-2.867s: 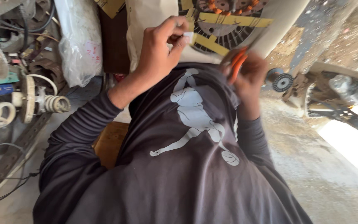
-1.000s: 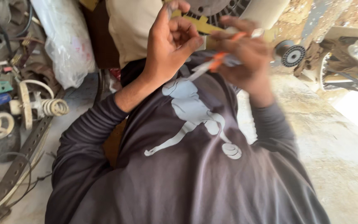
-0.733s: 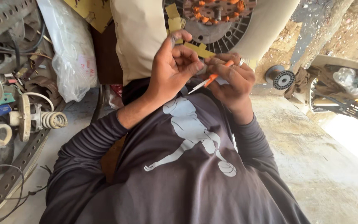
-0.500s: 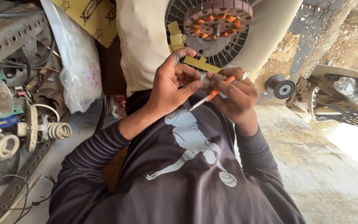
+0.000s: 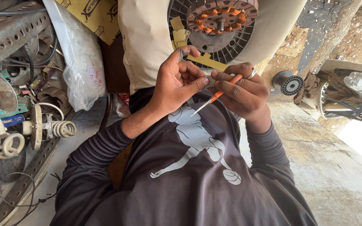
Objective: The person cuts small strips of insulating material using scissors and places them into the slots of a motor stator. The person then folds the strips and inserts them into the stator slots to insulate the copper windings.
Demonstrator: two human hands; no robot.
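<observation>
Orange plastic makes the handle of the one small screwdriver [image 5: 218, 94], and its thin metal shaft ends in a point near the heel of the left hand [image 5: 177, 83]. The right hand [image 5: 241, 92] grasps this handle between thumb and fingers, so most of the handle is hidden inside the grip. The left hand is curled, its thumb and fingertips pinching a small pale piece [image 5: 208, 79]; this piece is almost fully covered, and its shape I cannot make out. Both hands are close together, in front of the chest of a dark long-sleeved shirt [image 5: 189, 175] with a white printed figure. Just above the hands stands one round motor stator [image 5: 222, 16], with copper-coloured coils around a metal centre shaft, on a dark ribbed disc; several yellow paper strips [image 5: 197, 54] lie against it. Its housing [image 5: 147, 42] is cream and smooth, cut off by the top edge. At left hang one clear plastic bag [image 5: 82, 62] and a piece of brown cardboard [image 5: 97, 16]. One small black spool [image 5: 290, 85] sits at right on the rough concrete ledge [image 5: 327, 159].
</observation>
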